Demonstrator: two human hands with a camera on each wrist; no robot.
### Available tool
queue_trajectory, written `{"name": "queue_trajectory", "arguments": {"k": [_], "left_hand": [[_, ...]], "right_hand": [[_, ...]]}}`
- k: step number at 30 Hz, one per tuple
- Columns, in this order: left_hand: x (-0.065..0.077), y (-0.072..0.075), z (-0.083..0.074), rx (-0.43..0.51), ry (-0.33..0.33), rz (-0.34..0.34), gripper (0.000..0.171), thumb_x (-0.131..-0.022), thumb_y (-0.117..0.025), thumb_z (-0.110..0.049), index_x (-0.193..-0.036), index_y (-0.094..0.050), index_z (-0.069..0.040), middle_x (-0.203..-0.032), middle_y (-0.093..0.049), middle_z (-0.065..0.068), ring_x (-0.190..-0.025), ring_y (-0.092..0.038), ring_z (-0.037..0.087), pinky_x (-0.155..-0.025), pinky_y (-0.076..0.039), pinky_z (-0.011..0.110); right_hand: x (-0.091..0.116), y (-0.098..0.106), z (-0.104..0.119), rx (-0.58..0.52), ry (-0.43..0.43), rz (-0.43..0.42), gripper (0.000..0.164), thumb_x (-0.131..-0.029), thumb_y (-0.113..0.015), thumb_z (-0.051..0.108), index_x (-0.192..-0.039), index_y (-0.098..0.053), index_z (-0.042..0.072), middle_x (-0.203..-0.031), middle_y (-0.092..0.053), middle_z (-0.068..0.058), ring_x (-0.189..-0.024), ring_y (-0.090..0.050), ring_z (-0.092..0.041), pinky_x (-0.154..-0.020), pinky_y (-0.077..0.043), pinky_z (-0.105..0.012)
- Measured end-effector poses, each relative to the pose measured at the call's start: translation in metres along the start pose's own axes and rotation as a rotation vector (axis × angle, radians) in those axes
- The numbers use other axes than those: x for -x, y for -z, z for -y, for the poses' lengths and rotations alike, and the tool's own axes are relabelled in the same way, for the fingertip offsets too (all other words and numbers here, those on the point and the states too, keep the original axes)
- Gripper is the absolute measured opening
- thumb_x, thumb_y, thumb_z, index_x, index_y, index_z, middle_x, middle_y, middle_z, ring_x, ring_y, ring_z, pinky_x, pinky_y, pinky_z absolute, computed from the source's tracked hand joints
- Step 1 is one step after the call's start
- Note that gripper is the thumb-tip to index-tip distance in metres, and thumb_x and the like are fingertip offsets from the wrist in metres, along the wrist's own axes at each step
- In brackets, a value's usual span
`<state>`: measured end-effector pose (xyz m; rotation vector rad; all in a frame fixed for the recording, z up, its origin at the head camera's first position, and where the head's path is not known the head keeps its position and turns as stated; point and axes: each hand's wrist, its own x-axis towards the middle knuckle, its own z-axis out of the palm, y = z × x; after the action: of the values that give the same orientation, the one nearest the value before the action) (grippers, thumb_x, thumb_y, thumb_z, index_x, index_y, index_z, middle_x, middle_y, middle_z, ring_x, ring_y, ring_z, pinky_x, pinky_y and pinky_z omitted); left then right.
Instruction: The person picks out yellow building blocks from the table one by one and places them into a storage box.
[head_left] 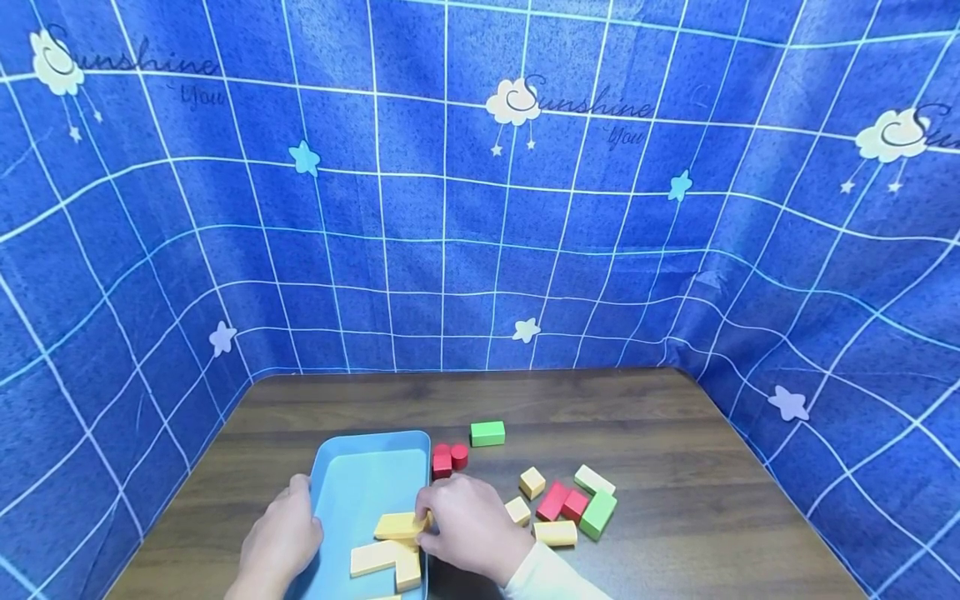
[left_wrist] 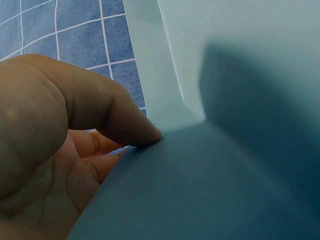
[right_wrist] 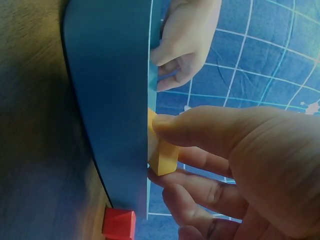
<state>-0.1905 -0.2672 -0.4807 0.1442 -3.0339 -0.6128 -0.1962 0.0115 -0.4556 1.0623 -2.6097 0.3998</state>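
A blue tray (head_left: 367,483) lies on the left part of the table. My left hand (head_left: 281,533) grips its left rim, the thumb (left_wrist: 135,125) on the inner side of the wall and the fingers outside. Over the tray's right rim, my right hand (head_left: 474,527) pinches a yellow wooden block (right_wrist: 167,157) between thumb and fingers. Inside the tray, below that hand, are a pale yellow oblong block (head_left: 372,559), another yellow block (head_left: 408,570) beside it, and part of one more at the bottom edge of the head view.
Red blocks (head_left: 442,461) stand by the tray's right wall, with a green block (head_left: 487,433) behind. To the right lie several loose blocks, including a yellow cylinder (head_left: 555,533), a red block (head_left: 553,501) and a green block (head_left: 598,514). A blue curtain (head_left: 480,267) surrounds the table.
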Motion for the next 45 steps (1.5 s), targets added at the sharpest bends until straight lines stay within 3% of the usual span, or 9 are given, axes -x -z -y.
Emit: {"name": "queue_trajectory", "arguments": {"k": [17, 45], "left_hand": [[0.000, 0.000, -0.001, -0.004, 0.007, -0.003, 0.058, -0.083, -0.058, -0.010, -0.133, -0.032, 0.008, -0.125, -0.047, 0.034, -0.099, -0.050, 0.052, -0.071, -0.047, 0.064], [-0.004, -0.003, 0.001, -0.007, 0.045, 0.027, 0.058, -0.085, -0.056, -0.010, -0.135, -0.031, 0.007, -0.128, -0.044, 0.034, -0.104, -0.047, 0.053, -0.076, -0.045, 0.066]], "right_hand": [[-0.001, -0.002, 0.002, 0.013, 0.024, -0.003, 0.018, -0.071, -0.081, 0.038, -0.080, -0.066, 0.033, -0.078, -0.061, 0.023, -0.068, -0.044, 0.005, -0.059, -0.047, -0.020], [0.000, -0.019, 0.004, 0.027, -0.001, 0.008, 0.017, -0.070, -0.077, 0.036, -0.079, -0.062, 0.036, -0.076, -0.056, 0.025, -0.068, -0.045, 0.009, -0.048, -0.043, -0.020]]}}
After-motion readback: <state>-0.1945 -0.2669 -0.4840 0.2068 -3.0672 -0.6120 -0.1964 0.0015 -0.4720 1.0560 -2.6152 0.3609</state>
